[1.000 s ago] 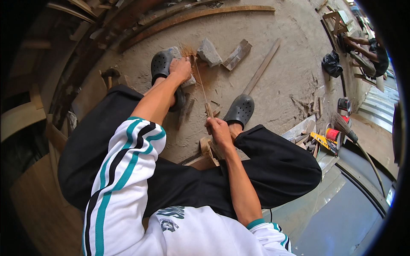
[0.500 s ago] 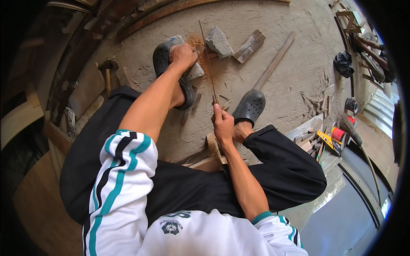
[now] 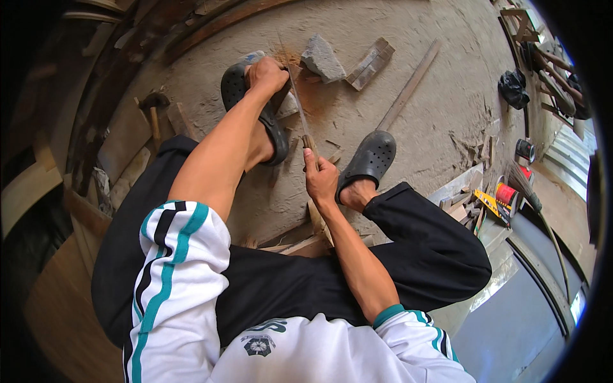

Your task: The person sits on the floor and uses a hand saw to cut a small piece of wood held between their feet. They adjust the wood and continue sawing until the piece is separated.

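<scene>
My right hand (image 3: 321, 177) is closed round the wooden handle of a saw (image 3: 297, 99), whose long thin blade points away from me. My left hand (image 3: 267, 76) is closed on a brown piece of wood (image 3: 280, 97) beside the blade, close to my left clog (image 3: 235, 83). Part of that piece is hidden by the hand. A pale stone block (image 3: 289, 105) shows under it. Orange-brown sawdust (image 3: 311, 96) lies on the floor around the blade. The blade's far end is blurred.
A grey stone (image 3: 324, 59), a wooden block (image 3: 371, 64) and a long wooden strip (image 3: 408, 86) lie beyond my right clog (image 3: 371, 158). At left is a hammer (image 3: 154, 115). At right are a can (image 3: 525, 150), a brush (image 3: 527, 188) and a black plastic bag (image 3: 513, 89).
My right hand and the saw have shifted left and slightly away from me, the blade leaning more to the left. My left hand has shifted slightly left in the picture, still on the wood.
</scene>
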